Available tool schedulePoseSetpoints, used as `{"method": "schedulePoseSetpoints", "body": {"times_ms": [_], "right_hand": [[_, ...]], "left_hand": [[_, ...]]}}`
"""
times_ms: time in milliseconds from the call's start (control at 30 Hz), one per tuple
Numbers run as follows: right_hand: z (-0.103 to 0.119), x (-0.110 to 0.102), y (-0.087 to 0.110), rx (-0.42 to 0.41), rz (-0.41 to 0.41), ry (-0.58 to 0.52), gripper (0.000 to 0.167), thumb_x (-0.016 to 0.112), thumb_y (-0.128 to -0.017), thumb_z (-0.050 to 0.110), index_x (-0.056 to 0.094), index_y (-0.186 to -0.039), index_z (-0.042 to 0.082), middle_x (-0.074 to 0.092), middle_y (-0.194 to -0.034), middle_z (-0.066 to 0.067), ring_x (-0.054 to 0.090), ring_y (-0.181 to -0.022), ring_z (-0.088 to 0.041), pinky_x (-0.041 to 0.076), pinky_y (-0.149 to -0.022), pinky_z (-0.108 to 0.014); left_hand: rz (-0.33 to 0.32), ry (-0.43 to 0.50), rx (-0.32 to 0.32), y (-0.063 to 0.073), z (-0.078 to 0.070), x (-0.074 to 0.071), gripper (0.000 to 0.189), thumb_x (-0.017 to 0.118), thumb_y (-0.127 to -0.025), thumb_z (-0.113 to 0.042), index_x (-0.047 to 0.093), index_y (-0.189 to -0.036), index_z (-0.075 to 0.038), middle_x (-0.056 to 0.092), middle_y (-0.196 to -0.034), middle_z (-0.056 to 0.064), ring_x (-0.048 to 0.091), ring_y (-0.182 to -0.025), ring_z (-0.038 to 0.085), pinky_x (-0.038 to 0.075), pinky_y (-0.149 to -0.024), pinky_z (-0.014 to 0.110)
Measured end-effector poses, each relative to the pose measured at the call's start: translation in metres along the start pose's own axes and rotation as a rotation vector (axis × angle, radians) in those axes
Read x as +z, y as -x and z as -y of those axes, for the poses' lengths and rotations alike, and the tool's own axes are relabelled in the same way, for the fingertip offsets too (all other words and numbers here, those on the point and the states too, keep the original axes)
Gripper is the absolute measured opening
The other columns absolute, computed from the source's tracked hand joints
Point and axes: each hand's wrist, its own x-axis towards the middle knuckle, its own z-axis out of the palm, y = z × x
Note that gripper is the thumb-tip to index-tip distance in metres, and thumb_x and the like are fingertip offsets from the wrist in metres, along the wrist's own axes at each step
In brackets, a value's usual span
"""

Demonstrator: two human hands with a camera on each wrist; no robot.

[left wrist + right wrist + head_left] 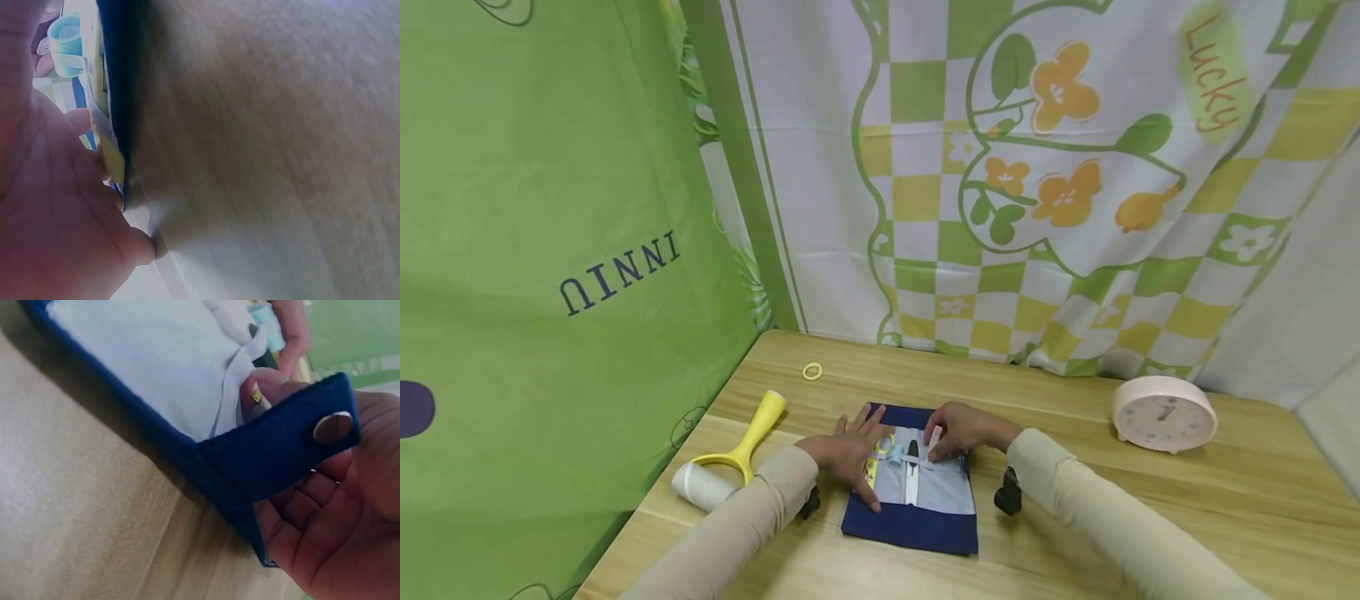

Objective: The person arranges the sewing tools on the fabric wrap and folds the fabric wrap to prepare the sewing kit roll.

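Observation:
A navy fabric pouch with a pale grey lining lies unfolded on the table. My left hand rests on its left side with fingers spread. Close to those fingers are a yellow loop, a yellow strip with dark marks and a light blue thread spool. A slim tool with a dark top and white lower part stands in the middle, under a pale elastic band. My right hand pinches a slim whitish stick at the band. Beside that hand sticks up a navy flap with a snap button.
Left of the pouch lies a lint roller with a yellow handle and white roll. A yellow ring lies farther back. At the right stands a pink clock. Curtains hang behind the wooden table.

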Motion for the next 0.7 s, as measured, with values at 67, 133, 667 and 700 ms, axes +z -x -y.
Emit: {"method": "schedulePoseSetpoints", "body": {"times_ms": [67,133,667,700], "right_hand": [[0.003,0.0,-0.003,-0.032,0.0,0.094,0.015,0.084,-0.08,0.014,0.073,-0.089,0.01,0.067,-0.08,0.002,0.056,-0.064,-0.008,0.047,-0.058,-0.023],[0.005,0.001,-0.005,-0.044,-0.016,0.155,0.014,0.086,-0.078,0.014,0.073,-0.083,0.012,0.067,-0.078,0.004,0.053,-0.066,-0.007,0.045,-0.059,-0.022],[0.003,-0.01,-0.016,-0.076,0.093,0.072,0.024,0.074,-0.087,0.007,0.072,-0.111,0.004,0.069,-0.092,0.0,0.059,-0.073,-0.005,0.05,-0.064,-0.02],[0.003,-0.01,-0.017,-0.078,0.076,0.074,0.024,0.074,-0.087,0.006,0.072,-0.11,0.004,0.07,-0.091,-0.001,0.06,-0.073,-0.005,0.051,-0.064,-0.021]], "left_hand": [[-0.002,0.003,0.0,0.0,0.001,0.0,0.124,0.087,-0.065,-0.06,0.018,-0.159,-0.019,-0.008,-0.17,0.015,-0.014,-0.156,0.037,0.001,-0.12,0.069],[-0.002,0.005,0.003,0.0,0.001,0.001,0.124,0.087,-0.066,-0.06,0.018,-0.159,-0.019,-0.008,-0.17,0.016,-0.014,-0.156,0.038,0.001,-0.12,0.069],[-0.002,0.009,0.011,0.002,-0.001,-0.001,0.122,0.087,-0.067,-0.059,0.017,-0.159,-0.018,-0.009,-0.17,0.017,-0.013,-0.156,0.039,0.001,-0.12,0.07],[-0.002,0.006,0.01,0.002,-0.001,-0.001,0.122,0.087,-0.067,-0.059,0.017,-0.159,-0.018,-0.009,-0.17,0.017,-0.013,-0.156,0.039,0.001,-0.12,0.07]]}}
